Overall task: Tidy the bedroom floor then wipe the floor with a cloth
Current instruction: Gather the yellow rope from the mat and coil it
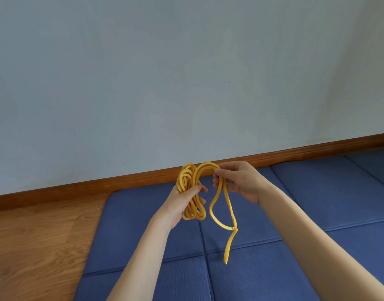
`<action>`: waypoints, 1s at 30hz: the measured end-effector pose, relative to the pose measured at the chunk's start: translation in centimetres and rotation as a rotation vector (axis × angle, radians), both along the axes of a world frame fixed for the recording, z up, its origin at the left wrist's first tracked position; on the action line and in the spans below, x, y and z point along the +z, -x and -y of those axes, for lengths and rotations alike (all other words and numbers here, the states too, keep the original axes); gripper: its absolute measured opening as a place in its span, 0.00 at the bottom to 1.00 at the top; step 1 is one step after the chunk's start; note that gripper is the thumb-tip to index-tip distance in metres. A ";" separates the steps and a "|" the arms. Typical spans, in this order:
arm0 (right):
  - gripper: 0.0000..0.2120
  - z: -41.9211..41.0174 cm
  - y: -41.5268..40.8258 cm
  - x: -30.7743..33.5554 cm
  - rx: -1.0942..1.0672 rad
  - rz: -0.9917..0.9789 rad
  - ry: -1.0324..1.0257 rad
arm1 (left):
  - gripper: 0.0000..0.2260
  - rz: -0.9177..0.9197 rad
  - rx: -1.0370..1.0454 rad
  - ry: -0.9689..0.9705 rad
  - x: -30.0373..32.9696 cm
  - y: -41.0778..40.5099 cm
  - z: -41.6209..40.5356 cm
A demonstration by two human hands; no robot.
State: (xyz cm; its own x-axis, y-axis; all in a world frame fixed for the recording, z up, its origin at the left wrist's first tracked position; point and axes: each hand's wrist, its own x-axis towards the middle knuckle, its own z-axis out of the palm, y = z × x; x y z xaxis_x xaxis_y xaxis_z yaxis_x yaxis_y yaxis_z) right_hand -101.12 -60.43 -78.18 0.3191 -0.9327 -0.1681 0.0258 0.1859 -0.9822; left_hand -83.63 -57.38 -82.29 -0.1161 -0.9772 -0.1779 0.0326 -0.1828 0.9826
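Left hand (182,197): it was clenched around the coiled yellow rope (190,192), above the blue mat (252,246).
Right hand (241,181): its fingers pinched the loose strand.
Risk: the coils could slip apart if the grip loosened.

A room in a home, sparsely furnished: a plain pale wall (186,72) meets a wood-plank floor (34,246) along a brown wooden skirting board (99,185), and a blue folding padded mat (317,192) lies on the floor against it.

Woven yellow rope (191,192), matt blue foam mat (317,192), glossy wood floor (34,235)
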 end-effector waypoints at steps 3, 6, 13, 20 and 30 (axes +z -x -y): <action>0.04 -0.2 -0.6 0.4 -0.040 0.011 0.023 | 0.13 0.063 0.027 0.051 0.0 0.6 -0.1; 0.03 -0.5 -1.3 0.6 -0.058 0.031 0.029 | 0.16 0.073 0.009 0.107 0.0 0.9 -0.1; 0.03 -1.2 -2.9 0.4 -0.095 -0.329 0.265 | 0.09 -0.025 -0.185 0.093 0.0 1.5 -0.9; 0.08 -1.4 -3.6 1.0 -0.089 -0.554 0.475 | 0.08 -0.089 0.019 0.043 0.2 2.1 -0.4; 0.07 -1.1 -1.9 1.7 -0.051 -0.228 0.360 | 0.07 -0.353 0.062 -0.005 0.8 1.4 -0.9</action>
